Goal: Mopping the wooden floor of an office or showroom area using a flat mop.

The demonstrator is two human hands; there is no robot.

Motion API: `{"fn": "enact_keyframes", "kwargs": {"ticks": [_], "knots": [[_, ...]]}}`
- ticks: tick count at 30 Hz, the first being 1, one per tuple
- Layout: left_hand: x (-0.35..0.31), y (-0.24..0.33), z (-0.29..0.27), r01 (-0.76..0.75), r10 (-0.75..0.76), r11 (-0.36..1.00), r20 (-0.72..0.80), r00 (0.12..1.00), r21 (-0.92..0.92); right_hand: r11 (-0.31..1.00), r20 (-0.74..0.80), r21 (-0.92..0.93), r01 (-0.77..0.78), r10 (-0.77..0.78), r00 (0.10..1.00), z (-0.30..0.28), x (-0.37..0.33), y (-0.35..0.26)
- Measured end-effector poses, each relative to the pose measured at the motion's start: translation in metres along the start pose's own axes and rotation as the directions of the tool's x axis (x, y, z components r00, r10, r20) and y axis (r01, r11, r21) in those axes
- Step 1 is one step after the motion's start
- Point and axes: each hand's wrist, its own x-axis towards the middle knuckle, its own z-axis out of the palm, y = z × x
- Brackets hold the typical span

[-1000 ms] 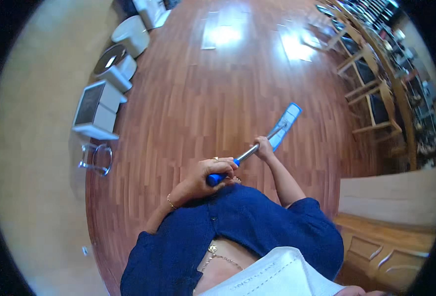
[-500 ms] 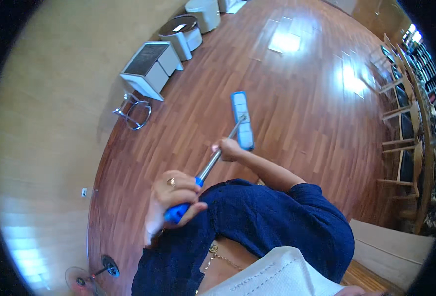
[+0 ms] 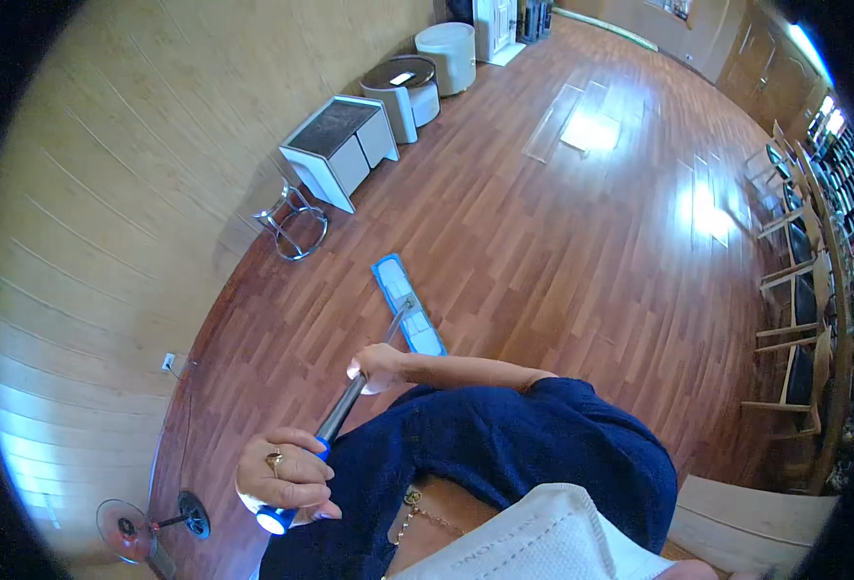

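Observation:
I hold a flat mop by its long metal handle (image 3: pixel 340 411). My left hand (image 3: pixel 282 474), with a ring on one finger, is closed round the blue grip at the handle's top end, close to my body. Farther down the shaft, my right hand (image 3: pixel 380 367) is wrapped round the metal, its forearm crossing in front of me from the right. The long blue mop head (image 3: pixel 395 280) lies on the wooden floor (image 3: pixel 523 271) beyond my right hand, slanted from far left to near right. My right hand and forearm hide a little of the lower shaft and near end.
Along the left wall stand a chrome-framed stool (image 3: pixel 296 232), a white cabinet (image 3: pixel 349 166), a round dark-topped table (image 3: pixel 403 82) and a pale round seat (image 3: pixel 446 58). Several wooden chairs (image 3: pixel 802 377) line a long table at right. A round-based stand (image 3: pixel 193 514) sits lower left.
The mop head has moved left and closer to me over the floor. Both hands have shifted down and left with the handle, still gripping it. The room view has shifted somewhat too.

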Motion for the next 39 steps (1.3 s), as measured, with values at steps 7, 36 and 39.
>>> {"fn": "enact_keyframes", "kwargs": {"ticks": [7,36,39], "knots": [[0.013,-0.065,0.035,-0.058,0.047,0.988,-0.080,0.996,-0.140,0.975,-0.147,-0.085,-0.207,0.193,0.970,-0.033,-0.051,0.061],[0.399,-0.222,0.445,0.155,0.247,0.836,0.614,0.749,-0.526,0.465,-0.845,0.348,-0.814,0.532,-0.057,-0.102,-0.679,0.274],[0.428,-0.219,0.461,0.181,0.295,0.821,0.674,0.678,-0.541,0.477,-0.893,0.373,-0.796,0.417,-0.168,-0.096,-0.694,0.274]]}}
